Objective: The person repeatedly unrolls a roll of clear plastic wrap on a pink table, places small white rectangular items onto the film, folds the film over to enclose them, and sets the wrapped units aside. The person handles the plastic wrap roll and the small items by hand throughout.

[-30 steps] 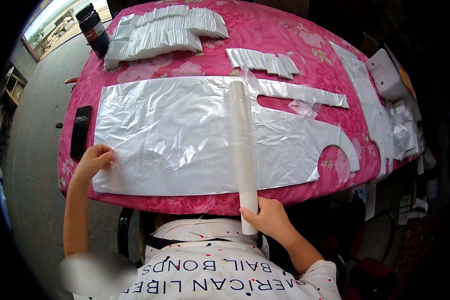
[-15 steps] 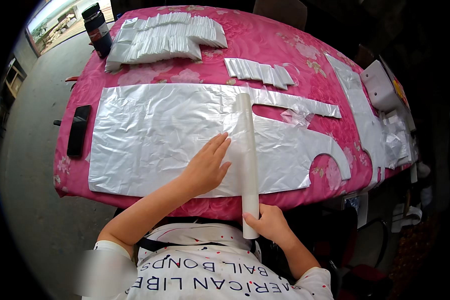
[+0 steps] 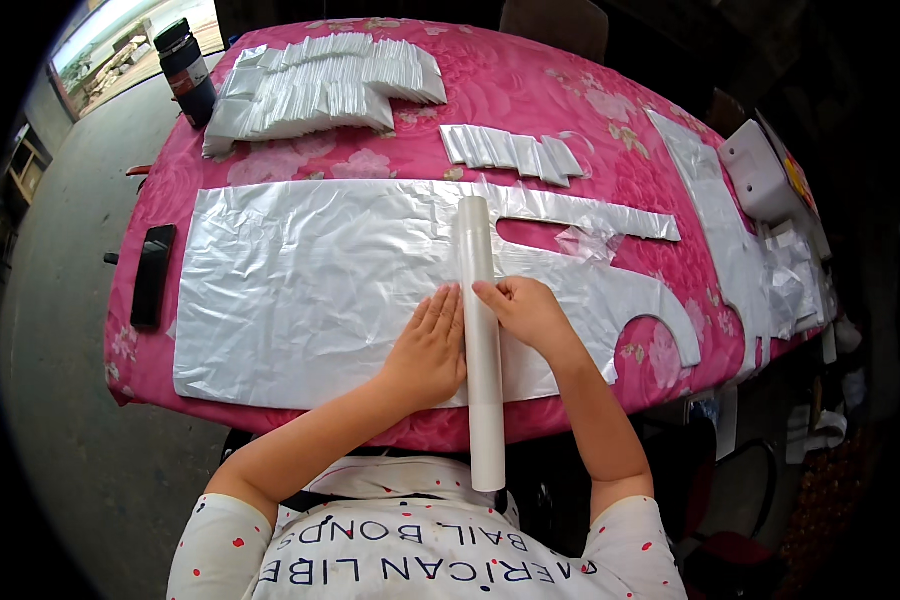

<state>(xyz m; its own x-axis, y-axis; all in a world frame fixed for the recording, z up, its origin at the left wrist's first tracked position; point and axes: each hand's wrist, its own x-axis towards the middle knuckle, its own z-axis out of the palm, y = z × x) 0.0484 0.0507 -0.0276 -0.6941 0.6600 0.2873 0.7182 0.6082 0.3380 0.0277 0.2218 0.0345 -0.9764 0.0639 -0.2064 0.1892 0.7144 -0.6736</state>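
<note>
A large, thin, whitish plastic sheet (image 3: 300, 290) with cut-out straps at its right end, apron-like in shape, lies spread on the table. Across it, pointing away from me, rests a long white tube (image 3: 484, 400) whose near end juts past the table edge. My left hand (image 3: 430, 345) lies flat on the sheet, fingers straight, its edge against the tube's left side. At the tube's right side is my right hand (image 3: 525, 313), thumb on the tube and fingers curled. The undersides of both hands are hidden.
A pink flowered cloth (image 3: 530, 80) covers the table. Folded plastic packets (image 3: 320, 90) are heaped at the far left, with a smaller row (image 3: 510, 152) nearer the middle. A dark bottle (image 3: 185, 75), a phone (image 3: 153, 277), another plastic sheet (image 3: 705, 200) and a white box (image 3: 752, 168) stand around.
My right hand has moved from the tube's near end up to its middle. My left hand has shifted slightly nearer and now meets the tube. The tube sits a little further left.
</note>
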